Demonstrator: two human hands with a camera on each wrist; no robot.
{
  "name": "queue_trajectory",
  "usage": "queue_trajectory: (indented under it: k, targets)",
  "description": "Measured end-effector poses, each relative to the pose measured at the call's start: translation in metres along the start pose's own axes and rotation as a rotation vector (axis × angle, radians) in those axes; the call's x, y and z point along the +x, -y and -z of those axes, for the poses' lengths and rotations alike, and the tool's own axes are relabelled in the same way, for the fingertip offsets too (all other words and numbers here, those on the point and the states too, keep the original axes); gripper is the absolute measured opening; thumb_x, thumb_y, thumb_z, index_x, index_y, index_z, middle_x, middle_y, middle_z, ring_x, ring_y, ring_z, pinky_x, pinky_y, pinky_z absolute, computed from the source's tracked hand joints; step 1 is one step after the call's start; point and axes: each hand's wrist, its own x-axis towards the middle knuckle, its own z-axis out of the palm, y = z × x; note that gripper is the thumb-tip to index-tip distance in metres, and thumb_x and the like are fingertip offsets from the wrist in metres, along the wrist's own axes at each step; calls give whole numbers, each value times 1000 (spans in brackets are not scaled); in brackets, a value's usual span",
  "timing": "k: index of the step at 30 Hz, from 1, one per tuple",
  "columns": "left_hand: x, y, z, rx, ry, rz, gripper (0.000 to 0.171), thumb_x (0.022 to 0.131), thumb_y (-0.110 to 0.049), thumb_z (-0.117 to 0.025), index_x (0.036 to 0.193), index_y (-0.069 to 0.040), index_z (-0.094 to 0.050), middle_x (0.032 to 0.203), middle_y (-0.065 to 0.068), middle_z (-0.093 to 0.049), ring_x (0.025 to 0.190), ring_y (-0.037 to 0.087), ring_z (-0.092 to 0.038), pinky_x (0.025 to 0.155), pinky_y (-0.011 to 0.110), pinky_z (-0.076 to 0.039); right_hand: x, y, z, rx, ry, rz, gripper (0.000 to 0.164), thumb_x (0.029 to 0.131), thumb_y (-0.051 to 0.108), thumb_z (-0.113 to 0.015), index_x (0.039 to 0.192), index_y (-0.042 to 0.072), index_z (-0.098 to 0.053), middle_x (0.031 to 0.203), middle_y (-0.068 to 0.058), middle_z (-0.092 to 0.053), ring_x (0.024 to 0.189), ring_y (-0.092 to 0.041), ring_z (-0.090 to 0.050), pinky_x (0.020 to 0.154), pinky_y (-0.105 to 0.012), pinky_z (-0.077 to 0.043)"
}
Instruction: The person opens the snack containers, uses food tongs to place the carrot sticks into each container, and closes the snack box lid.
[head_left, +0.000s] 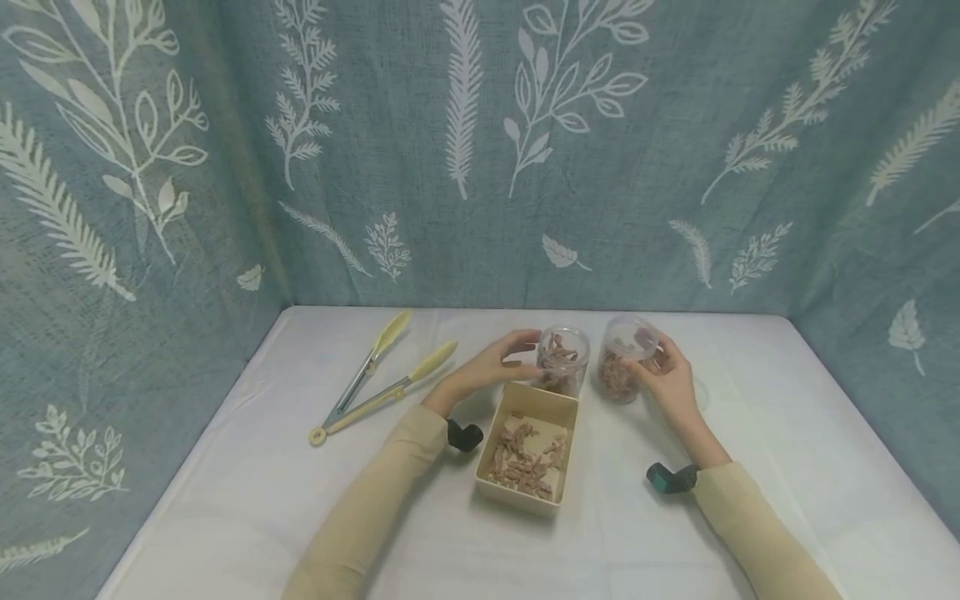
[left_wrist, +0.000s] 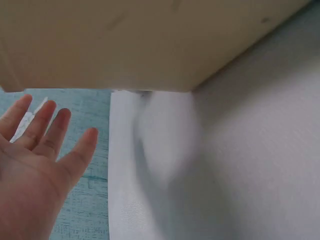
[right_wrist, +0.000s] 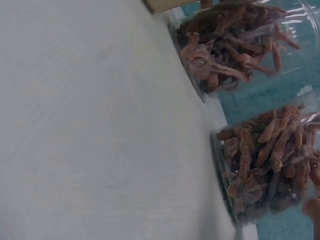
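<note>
Two clear plastic jars of reddish-brown dried strips stand side by side behind a cream box. My left hand (head_left: 501, 362) reaches to the left side of the left jar (head_left: 561, 367), its fingers extended and spread at the jar's wall. In the left wrist view the same hand (left_wrist: 42, 155) shows straight, parted fingers. With fingers and thumb around its upper part, my right hand (head_left: 671, 383) grips the right jar (head_left: 618, 375). A fingertip (right_wrist: 312, 210) shows beside that jar (right_wrist: 270, 165) in the right wrist view. More brown strips lie inside the cream box (head_left: 487, 492).
Yellow-tipped metal tongs (head_left: 367, 383) lie spread at the left on the white tablecloth (head_left: 420, 533). A clear round lid (head_left: 701, 393) lies partly hidden behind the right hand. A patterned blue-green curtain (head_left: 480, 250) surrounds the back and sides.
</note>
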Motion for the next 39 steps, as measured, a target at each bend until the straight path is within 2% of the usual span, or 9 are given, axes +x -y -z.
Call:
queue_trajectory:
  k: [3,9,12,15,19,26,33,39]
  targets:
    - [6,5,-2,-12,34,-11,66,90,-9,-60,145,-4,-24,149,14,-26,137,31,-26,109,45,-27,0,-4,0,23,16,-13,70,84,14,-68,141,4,-30,145,-16,-33,133,-33,-33,96,-13,-37]
    - [21,27,-6,-18,62,-21,72,88,-8,-62,147,-13,-20,151,8,-23,139,27,-22,110,43,-23,0,-1,0,32,36,-48,73,85,17,-67,143,6,-25,148,-16,-28,136,-31,-28,99,-16,-34]
    - [24,33,-7,-22,74,-28,76,87,-10,-63,148,-15,-18,151,7,-23,139,26,-23,110,42,-24,-2,4,1,0,61,-50,75,85,16,-67,145,6,-22,150,-15,-25,138,-31,-23,106,-23,-28]
    - [26,35,-8,-26,86,-34,78,86,-16,-66,148,-17,-18,150,7,-24,138,26,-24,110,41,-26,-6,14,1,-46,85,-29,78,86,11,-66,146,3,-17,150,-17,-21,139,-34,-17,112,-35,-18]
    - [30,35,-7,-12,89,-34,80,84,-23,-69,147,-20,-20,149,4,-28,137,24,-27,108,39,-28,-12,28,7,-138,96,-21,83,85,7,-65,146,-1,-10,149,-25,-17,138,-41,-16,112,-48,-14]
    - [36,28,-5,14,111,-33,80,84,-13,-68,147,-18,-19,147,5,-29,137,25,-28,107,36,-31,-7,-9,40,-370,130,-29,91,83,29,-69,149,9,-10,147,-24,-25,137,-42,-17,109,-56,-15]
    - [40,23,-5,37,143,-15,83,84,-7,-66,148,-10,-14,148,14,-28,137,28,-26,109,39,-27,-10,-17,67,-513,184,-70,95,81,36,-71,149,7,-12,145,-26,-25,135,-47,-14,104,-64,-14]
    - [41,24,-6,66,150,-7,83,85,-11,-66,149,-15,-12,148,9,-28,138,23,-26,110,37,-27,-11,-19,80,-603,253,-129,96,79,39,-72,146,-1,-15,145,-31,-20,133,-50,-15,103,-64,-16]
